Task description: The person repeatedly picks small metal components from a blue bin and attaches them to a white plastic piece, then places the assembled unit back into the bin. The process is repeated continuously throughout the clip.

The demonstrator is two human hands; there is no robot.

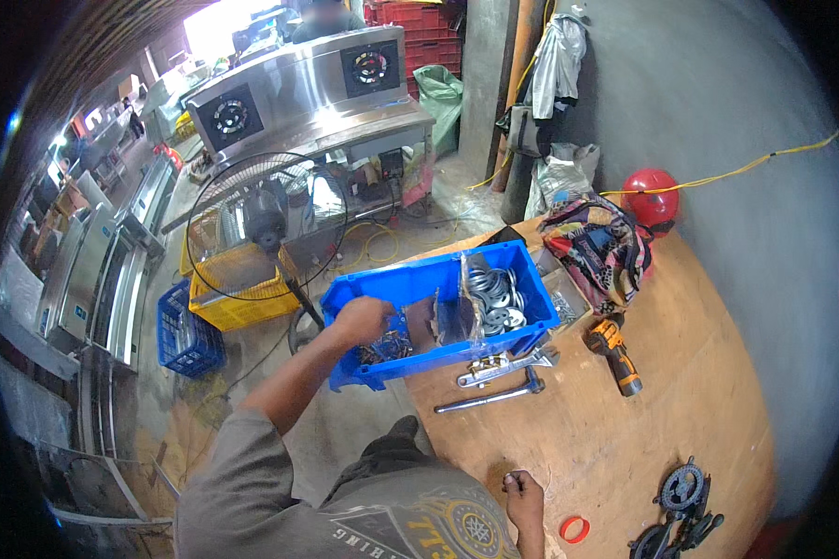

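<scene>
My left hand [364, 321] reaches down into the near left end of a long blue plastic bin [419, 361], just over a heap of small dark screws [390, 347]. Its fingertips are hidden from view. Dividers split the bin, and its right end holds silvery rings and discs [497, 296]. Low over the wooden table's near edge, my right hand [526, 508] is closed, thumb against finger, around something small and dark that I cannot make out. A red ring [574, 529] lies to the right of that hand.
An adjustable wrench [508, 368], a ratchet handle [491, 395] and an orange-black cordless drill [615, 356] lie on the table [699, 373]. Black burner parts [682, 489] sit at lower right, patterned cloth [598, 247] at the back. A fan [267, 224] stands beyond the bin.
</scene>
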